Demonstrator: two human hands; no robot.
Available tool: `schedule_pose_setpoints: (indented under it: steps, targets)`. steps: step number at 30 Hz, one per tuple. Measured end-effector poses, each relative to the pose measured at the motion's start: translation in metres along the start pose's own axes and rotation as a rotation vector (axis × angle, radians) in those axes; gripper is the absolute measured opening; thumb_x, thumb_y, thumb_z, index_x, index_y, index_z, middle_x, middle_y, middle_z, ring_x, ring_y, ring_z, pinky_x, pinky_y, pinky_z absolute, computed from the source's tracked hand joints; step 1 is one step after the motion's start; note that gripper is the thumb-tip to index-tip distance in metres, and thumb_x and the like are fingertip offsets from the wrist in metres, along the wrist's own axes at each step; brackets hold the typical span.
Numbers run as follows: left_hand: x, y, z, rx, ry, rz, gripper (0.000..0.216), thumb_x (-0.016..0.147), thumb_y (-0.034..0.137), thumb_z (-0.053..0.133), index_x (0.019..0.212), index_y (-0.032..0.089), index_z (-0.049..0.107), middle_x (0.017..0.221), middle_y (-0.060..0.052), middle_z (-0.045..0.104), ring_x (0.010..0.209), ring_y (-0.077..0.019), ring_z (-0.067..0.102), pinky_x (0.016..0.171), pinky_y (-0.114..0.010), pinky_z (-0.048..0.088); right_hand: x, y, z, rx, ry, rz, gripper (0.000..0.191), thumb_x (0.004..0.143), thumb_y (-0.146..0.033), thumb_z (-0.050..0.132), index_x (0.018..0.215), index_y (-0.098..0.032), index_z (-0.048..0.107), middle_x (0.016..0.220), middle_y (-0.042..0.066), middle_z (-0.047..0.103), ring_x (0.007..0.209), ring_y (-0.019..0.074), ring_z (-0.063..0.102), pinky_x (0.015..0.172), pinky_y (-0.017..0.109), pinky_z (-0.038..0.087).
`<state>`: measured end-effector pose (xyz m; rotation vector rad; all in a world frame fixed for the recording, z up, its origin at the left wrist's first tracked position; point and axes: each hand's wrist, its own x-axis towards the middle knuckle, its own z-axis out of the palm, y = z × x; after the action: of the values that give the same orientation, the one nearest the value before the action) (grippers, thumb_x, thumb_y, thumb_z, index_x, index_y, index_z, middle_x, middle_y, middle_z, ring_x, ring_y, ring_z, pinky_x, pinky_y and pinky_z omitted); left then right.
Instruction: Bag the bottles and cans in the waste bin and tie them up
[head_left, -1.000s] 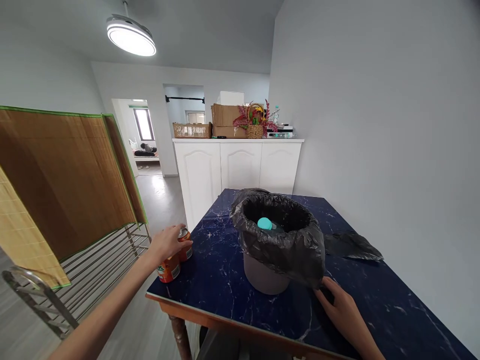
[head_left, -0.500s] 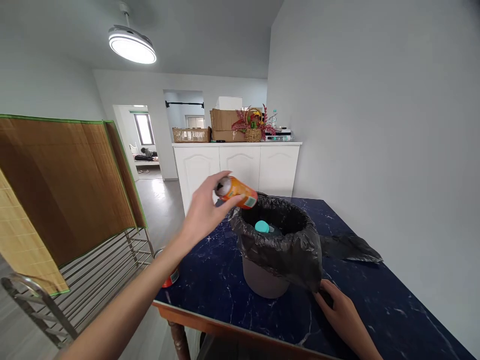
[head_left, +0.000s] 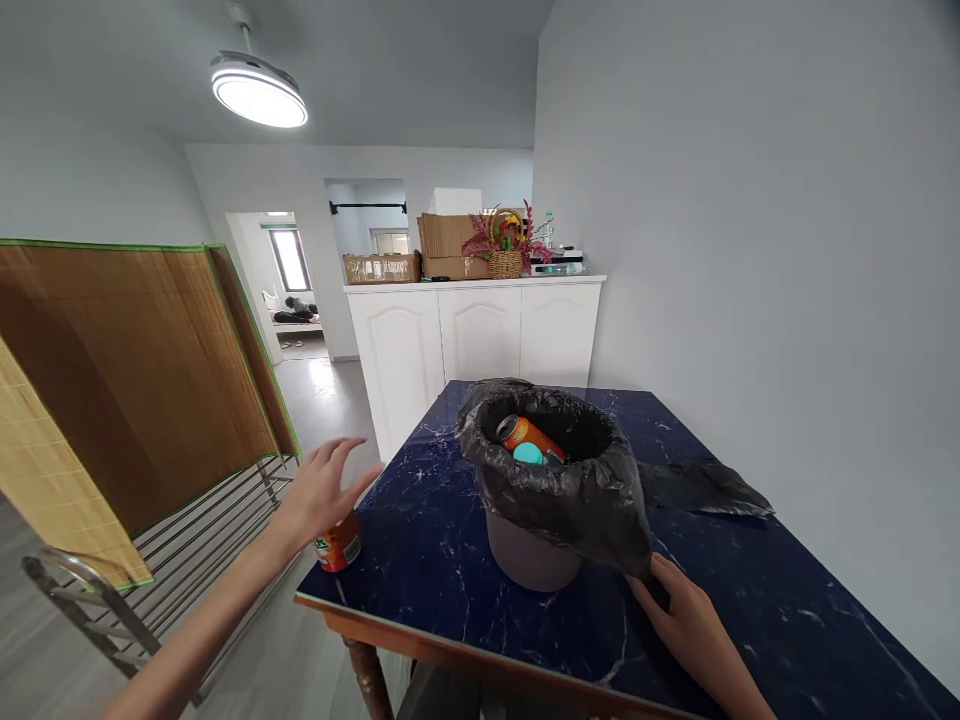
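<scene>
A grey bin (head_left: 529,560) lined with a black bag (head_left: 577,490) stands on the dark blue marble table (head_left: 450,560). Inside it lie an orange can (head_left: 527,436) and a teal object (head_left: 529,454). My left hand (head_left: 319,490) hovers open, fingers spread, just above a second orange can (head_left: 339,548) standing at the table's left front corner. My right hand (head_left: 686,625) rests on the table at the bin's right side, fingers pressed on the hanging edge of the black bag.
A loose black bag (head_left: 701,488) lies on the table to the right. A bamboo mat (head_left: 127,360) hangs over a metal rack (head_left: 187,540) on the left. White cabinets (head_left: 480,335) with boxes and a flower basket stand behind. A wall runs along the right.
My left hand lifted one orange can from the table corner, dropped it into the bin, and has come back down over the remaining can. My right hand stayed at the bag.
</scene>
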<state>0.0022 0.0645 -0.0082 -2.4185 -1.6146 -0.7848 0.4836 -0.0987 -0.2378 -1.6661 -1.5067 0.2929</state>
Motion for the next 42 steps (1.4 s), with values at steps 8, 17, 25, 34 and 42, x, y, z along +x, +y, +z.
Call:
schedule_pose_setpoints:
  steps: [8,17,25,34,42]
  targets:
    - [-0.052,-0.042,0.031,0.073,-0.141,-0.1,0.057,0.098,0.062,0.043,0.135,0.024,0.065,0.129,-0.013,0.07,0.096,-0.0312,0.076,0.076,-0.038,0.057,0.0,0.003,0.001,0.034,-0.017,0.074,0.042,0.098,-0.055,0.052,0.121,-0.029,0.076,0.133,0.01,0.074,0.117,0.0351,0.074,0.083,0.041,0.068]
    - [-0.03,0.037,-0.008,-0.173,0.253,-0.008,0.048,0.097,0.063,0.058,0.123,0.024,0.067,0.118,-0.008,0.074,0.098,-0.0278,0.074,0.087,-0.038,0.058,0.0,-0.003,-0.001,0.037,0.018,-0.015,0.036,0.101,-0.05,0.055,0.122,-0.029,0.076,0.134,0.01,0.075,0.118,0.0336,0.074,0.082,0.037,0.067]
    - [0.019,0.172,-0.06,-0.575,0.589,0.23,0.028,0.097,0.042,0.071,0.118,0.025,0.065,0.114,-0.004,0.073,0.106,-0.0232,0.07,0.093,-0.039,0.058,0.001,-0.015,-0.005,0.041,0.041,-0.03,0.035,0.102,-0.05,0.055,0.119,-0.028,0.077,0.13,0.011,0.076,0.116,0.0337,0.075,0.081,0.036,0.066]
    - [0.077,0.229,-0.009,-0.603,0.101,0.424,0.043,0.103,0.052,0.063,0.133,0.023,0.056,0.128,-0.01,0.064,0.105,-0.0232,0.068,0.089,-0.037,0.057,0.001,-0.016,-0.007,0.009,0.03,-0.002,0.033,0.103,-0.047,0.053,0.116,-0.029,0.077,0.124,0.01,0.077,0.115,0.0322,0.075,0.082,0.036,0.066]
    - [0.083,0.186,0.018,-0.793,0.185,0.191,0.034,0.108,0.05,0.052,0.123,0.021,0.063,0.133,-0.012,0.069,0.126,-0.0259,0.065,0.1,-0.039,0.056,0.001,-0.018,-0.008,0.026,0.033,-0.008,0.037,0.103,-0.047,0.053,0.125,-0.026,0.075,0.134,0.013,0.074,0.12,0.0345,0.072,0.086,0.039,0.064]
